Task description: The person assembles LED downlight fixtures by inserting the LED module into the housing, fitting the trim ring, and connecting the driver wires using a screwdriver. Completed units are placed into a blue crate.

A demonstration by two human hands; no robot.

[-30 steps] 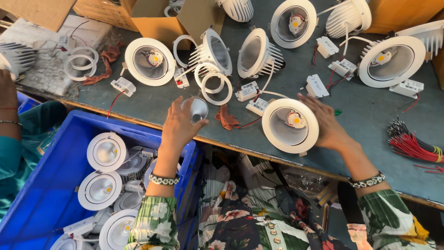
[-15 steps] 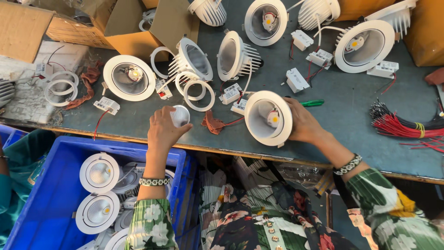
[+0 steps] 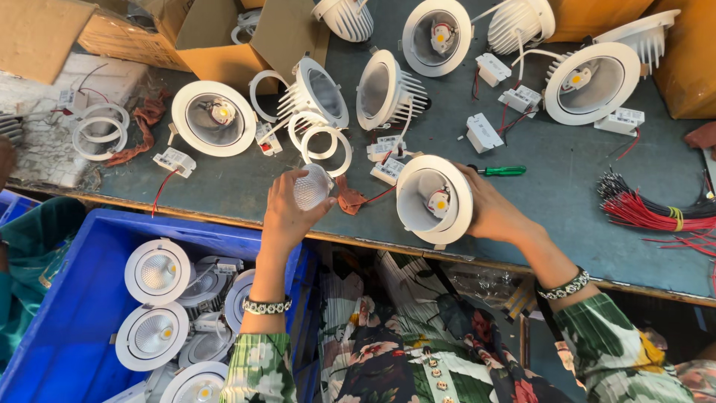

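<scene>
Left hand (image 3: 287,213) clenches a frosted lens cap (image 3: 312,186); right hand (image 3: 496,213) grasps a white downlight housing (image 3: 434,199), both at the near edge of the grey-green surface (image 3: 567,179). Blue crate (image 3: 67,298) sits below the surface's near left corner.

A grey-green worktable (image 3: 567,186) fills the view, evenly lit. Cardboard boxes (image 3: 224,45) crowd its far edge; a blue plastic crate (image 3: 67,328) sits below it.

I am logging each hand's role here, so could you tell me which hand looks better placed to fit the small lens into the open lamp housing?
Probably the left hand: it already pinches the clear lens, while the right hand grips the white housing, tilted open toward it.
</scene>
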